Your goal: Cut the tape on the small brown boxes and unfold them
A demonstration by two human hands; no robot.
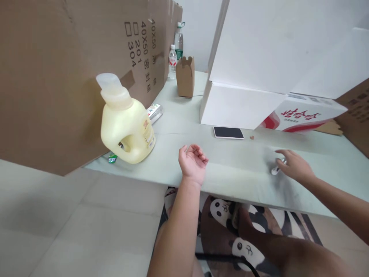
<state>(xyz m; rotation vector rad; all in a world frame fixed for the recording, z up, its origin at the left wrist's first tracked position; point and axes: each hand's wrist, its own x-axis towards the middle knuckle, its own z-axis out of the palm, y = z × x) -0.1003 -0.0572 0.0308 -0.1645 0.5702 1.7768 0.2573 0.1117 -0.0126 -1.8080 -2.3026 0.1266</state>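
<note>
- a big brown corrugated-cardboard carton, matte and printed with black characters, fills the upper left and blocks the view behind it.
- beside it, on the smooth pale-green desk, stands a rounded pale-yellow plastic jug with a looped handle and a cloudy, slant-topped cap; a small shiny green packet lies by its base.
- behind the jug, partly hidden, is a glossy clear-and-white packet.
- farther back, two clear plastic bottles stand near a brown paperboard box with a notched top.
- the left hand is palm up over the desk's near edge, its fingers loosely curled and apart from the thumb.
- a flat rectangular phone with a dark glassy face and pale rim lies before a stack of smooth white boxes, which walls off the back; one white box has red lettering and red curves.
- a tiny brown fragment lies right of the phone.
- a small white object with a shiny part is at the thumb of the right hand, low over the desk; the fingers are bent and blurred, so i cannot tell whether they pinch it.
- another brown cardboard carton closes off the far right.
</note>
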